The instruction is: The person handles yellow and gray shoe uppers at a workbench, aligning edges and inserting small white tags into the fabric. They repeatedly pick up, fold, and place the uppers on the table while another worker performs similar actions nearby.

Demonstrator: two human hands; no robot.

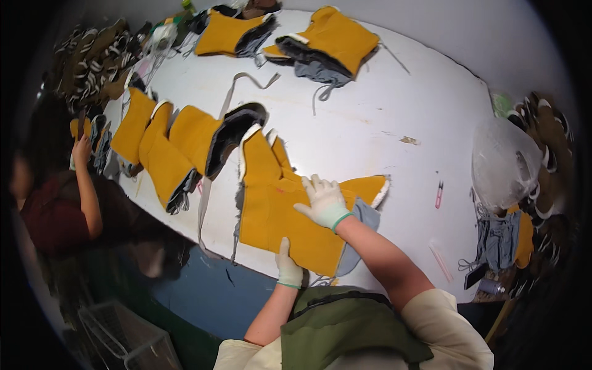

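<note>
cannot see the fingers of the left hand (288, 269), tucked under the edge of the yellow piece (271, 216). cannot trace the grey flap (367, 214) beneath the right forearm (385, 254). too small to read, the red mark (280, 190). cannot follow the green apron (345, 327) or mesh crate (117, 327) past the lower edge. hard to tell the co-worker's (65, 213) outline, blurred in darkness, or the contents of the clear plastic bag (502, 176).
</note>
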